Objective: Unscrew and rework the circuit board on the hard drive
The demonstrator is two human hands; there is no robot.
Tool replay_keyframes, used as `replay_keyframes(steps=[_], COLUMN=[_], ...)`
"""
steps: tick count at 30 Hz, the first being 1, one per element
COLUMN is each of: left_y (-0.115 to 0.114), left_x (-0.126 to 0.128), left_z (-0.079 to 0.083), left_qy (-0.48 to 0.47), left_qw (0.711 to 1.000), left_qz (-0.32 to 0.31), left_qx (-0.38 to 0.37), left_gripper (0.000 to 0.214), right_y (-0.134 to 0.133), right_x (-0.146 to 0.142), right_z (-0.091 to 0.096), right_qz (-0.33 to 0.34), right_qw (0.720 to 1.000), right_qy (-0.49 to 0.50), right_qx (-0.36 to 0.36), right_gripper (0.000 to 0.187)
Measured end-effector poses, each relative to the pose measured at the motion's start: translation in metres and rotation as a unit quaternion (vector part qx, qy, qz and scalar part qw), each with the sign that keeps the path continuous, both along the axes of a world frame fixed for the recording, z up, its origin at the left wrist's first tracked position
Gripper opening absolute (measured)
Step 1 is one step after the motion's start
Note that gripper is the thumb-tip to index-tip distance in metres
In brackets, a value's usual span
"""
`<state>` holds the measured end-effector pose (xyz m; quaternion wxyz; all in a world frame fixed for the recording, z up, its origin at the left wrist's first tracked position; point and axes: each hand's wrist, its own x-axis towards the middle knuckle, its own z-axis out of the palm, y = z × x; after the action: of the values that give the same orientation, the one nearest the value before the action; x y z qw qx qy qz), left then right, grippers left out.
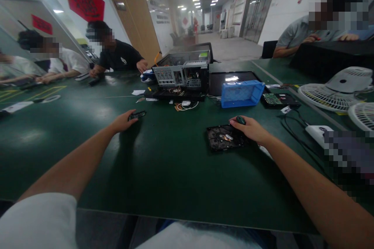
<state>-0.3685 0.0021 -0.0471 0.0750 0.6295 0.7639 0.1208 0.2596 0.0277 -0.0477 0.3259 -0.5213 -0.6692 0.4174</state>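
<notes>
My left hand is raised a little over the green table, its fingers closed on a small dark part with a pale edge. What kind of part this is does not show. On the right, an opened-up black hard drive lies flat, with a small silvery and copper-coloured piece at its middle. My right hand is over the drive's right end, wrapped round a tool with a dark rounded handle that looks like a screwdriver. Its shaft and tip are hidden.
Ahead stands an open computer case with loose cables. Right of it are a flat black screen, a blue plastic bin, a second drive with a green board and a white fan. Several people sit around.
</notes>
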Motion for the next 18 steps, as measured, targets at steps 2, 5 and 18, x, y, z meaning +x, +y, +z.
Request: replay_keyframes(steps=[2,5,18], left_y=[-0.002,-0.008,-0.057], left_x=[0.005,0.013,0.019], left_z=[0.003,0.007,0.023], left_qy=[0.016,0.035,-0.107], left_qw=[1.000,0.998,0.926], left_qz=[0.002,-0.007,0.270], left_qx=[0.015,0.050,0.240], left_gripper=[0.074,0.071,0.024], right_y=[0.000,0.000,0.001], right_x=[0.000,0.000,0.000], right_z=[0.000,0.000,0.000], right_qz=[0.002,0.007,0.017], right_qw=[1.000,1.000,0.999], right_qy=[-0.008,-0.021,-0.031], right_qx=[0.001,0.001,0.003], right_gripper=[0.040,0.040,0.044])
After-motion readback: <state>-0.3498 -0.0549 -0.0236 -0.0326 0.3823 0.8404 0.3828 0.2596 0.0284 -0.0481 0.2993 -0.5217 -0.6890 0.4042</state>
